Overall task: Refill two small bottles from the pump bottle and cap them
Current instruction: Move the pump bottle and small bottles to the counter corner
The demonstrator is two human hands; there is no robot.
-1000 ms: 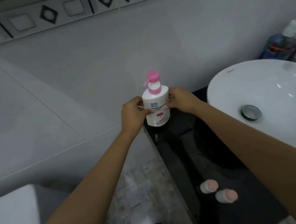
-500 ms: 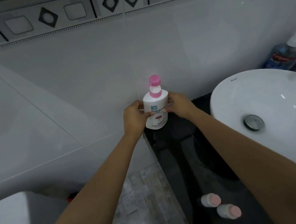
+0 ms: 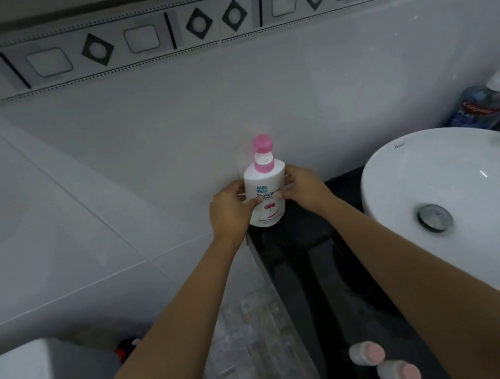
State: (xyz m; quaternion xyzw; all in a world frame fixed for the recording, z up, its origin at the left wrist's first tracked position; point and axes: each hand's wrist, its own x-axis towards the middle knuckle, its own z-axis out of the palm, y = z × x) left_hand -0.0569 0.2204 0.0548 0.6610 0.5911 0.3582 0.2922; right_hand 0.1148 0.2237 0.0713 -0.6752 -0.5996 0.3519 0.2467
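Pump bottle (image 3: 266,196), white with a pink pump head, stands upright at the far left corner of the black counter (image 3: 305,278), against the tiled wall (image 3: 137,148)! Biggest thing around is the white basin (image 3: 471,187) off to the right. Left hand (image 3: 229,212) and right hand (image 3: 303,185) both clamp the bottle's sides, fingers wrapped round its label. Down at the near edge, two small bottles (image 3: 366,354) with pink caps lie side by side, well apart from the action.
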